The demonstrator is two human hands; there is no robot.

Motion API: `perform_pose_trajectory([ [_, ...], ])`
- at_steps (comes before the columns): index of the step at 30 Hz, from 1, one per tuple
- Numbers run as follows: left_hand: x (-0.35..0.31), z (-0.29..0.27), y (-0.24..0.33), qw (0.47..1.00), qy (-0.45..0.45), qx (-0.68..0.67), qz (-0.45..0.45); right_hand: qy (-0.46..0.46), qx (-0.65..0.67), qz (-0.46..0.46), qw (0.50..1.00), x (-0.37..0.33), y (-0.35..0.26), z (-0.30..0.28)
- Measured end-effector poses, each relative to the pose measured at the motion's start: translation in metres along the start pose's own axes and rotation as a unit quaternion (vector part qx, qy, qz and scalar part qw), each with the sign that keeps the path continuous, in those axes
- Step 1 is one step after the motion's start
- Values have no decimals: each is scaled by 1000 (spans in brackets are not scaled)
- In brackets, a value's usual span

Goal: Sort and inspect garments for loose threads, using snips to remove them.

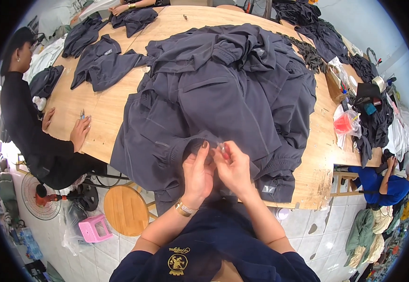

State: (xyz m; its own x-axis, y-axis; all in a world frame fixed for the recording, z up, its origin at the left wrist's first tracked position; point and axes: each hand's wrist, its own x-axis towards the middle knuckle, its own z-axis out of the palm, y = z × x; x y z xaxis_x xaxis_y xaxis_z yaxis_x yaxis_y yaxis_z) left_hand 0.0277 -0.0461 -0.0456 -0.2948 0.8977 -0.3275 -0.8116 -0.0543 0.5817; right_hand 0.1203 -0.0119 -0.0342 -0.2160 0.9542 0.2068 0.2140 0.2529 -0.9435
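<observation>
My left hand (198,175) is closed on the gathered elastic edge of a dark grey garment (192,145), thumb on top. Close beside it, my right hand (233,170) pinches a small red-and-silver tool (223,148); blur and my fingers hide its exact kind. Both hands are over the near side of a big heap of dark grey garments (228,98), some with elastic edges and one with a pocket seam. Part of the held garment drapes down the table's near edge in front of me.
The wooden table (106,127) bears more dark garments (103,63) at the far left. At the left, a person in black (26,108) rests both hands on it. A red drink in a plastic bag (345,123) stands on the right. A round stool (126,210) is below left.
</observation>
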Motion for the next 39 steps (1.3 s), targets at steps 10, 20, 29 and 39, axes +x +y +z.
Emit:
perform_pose_trajectory([
  [10, 2, 3, 10, 999, -5, -30, -24, -59, 211, 132, 967, -2, -1, -23],
  [20, -2, -1, -3, 998, -34, 29, 54, -13, 224, 112, 968, -3, 3, -13],
  [29, 2, -2, 4, 999, -29, 21, 25, -11, -192, -128, 973, -10, 12, -30],
  [39, 1, -2, 0, 997, -27, 46, 51, -7, -283, -189, 940, -8, 20, -27],
])
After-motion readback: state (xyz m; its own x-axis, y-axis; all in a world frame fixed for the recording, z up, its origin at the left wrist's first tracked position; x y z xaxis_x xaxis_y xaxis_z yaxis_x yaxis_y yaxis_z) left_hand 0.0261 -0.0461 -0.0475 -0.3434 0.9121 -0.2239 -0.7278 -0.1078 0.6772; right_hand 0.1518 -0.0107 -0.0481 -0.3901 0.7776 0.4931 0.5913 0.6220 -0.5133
